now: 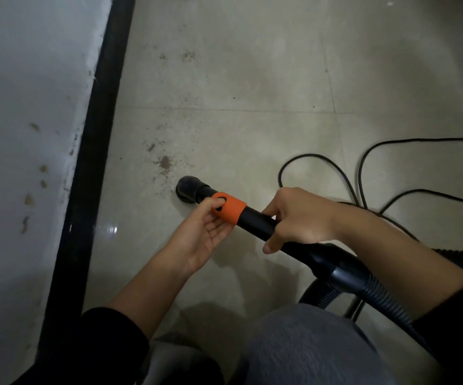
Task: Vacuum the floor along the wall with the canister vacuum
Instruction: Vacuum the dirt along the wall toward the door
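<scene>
Vacuum wand (255, 219) angled low over floor (252, 79), nozzle (188, 188) just beside dirt patch (165, 162) near baseboard (97, 151). Right hand (300, 215) wrapped wand, steadying; left hand (202, 234) pinched orange collar (231, 209), thumb on vent, likely setting suction.

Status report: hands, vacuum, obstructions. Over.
Left hand pinches orange plastic collar; right hand grips black vacuum tube. Round black nozzle beside brown dirt. Black cable looped right.
</scene>
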Tool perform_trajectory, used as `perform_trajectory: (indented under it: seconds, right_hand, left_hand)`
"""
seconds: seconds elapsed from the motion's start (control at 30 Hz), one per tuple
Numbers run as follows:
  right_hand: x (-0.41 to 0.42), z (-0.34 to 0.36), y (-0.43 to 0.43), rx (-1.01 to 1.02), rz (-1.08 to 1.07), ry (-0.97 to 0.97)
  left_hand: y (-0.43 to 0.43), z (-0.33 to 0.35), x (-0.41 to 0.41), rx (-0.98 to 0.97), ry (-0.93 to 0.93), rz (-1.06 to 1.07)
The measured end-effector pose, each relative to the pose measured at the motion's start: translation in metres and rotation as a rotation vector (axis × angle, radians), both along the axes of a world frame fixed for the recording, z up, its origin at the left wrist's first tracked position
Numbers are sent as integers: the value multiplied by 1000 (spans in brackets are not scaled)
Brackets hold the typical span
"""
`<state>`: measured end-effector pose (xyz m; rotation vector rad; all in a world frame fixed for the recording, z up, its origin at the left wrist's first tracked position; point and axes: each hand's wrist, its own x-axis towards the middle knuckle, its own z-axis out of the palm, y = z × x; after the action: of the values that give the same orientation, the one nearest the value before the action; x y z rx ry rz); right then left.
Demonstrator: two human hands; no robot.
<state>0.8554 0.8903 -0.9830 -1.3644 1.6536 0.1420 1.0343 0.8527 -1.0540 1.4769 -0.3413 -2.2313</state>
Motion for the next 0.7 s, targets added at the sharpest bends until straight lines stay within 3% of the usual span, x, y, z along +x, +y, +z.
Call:
perform_trajectory:
  seconds: [0.7]
  right_hand:
    - [31,-14,-20,-64,83,-26]
  left_hand:
    - [-8,-8,30,-39,-58,133]
